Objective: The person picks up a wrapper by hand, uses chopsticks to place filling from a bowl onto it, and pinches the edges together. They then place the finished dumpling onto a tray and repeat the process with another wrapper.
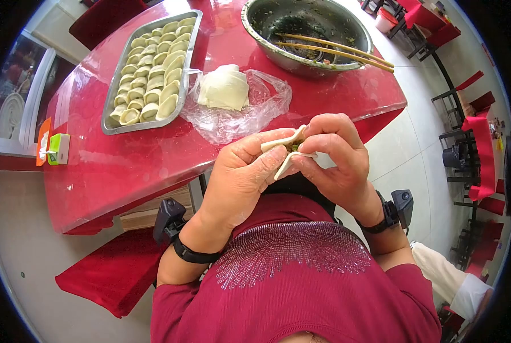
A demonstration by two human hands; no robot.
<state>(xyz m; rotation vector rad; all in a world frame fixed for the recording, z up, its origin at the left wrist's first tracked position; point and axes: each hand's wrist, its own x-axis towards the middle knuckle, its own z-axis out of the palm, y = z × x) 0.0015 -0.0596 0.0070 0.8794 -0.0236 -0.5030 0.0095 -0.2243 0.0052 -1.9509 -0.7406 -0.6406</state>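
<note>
The left hand point(241, 171) and right hand point(335, 157) are clamped by their fingertips on a folded wrapper point(287, 140) containing green filling point(293, 147), at the near edge of the worktop point(95, 171). Beyond: wrapper stack point(224, 88) on clear plastic point(269, 97). Far left: metal tray point(144, 128) of dumplings point(152, 83). Far right: metal bowl point(289, 62), chopsticks point(352, 53) across its rim.

Restaurant-like room, red tables point(124, 166), chairs point(483, 102)
</note>
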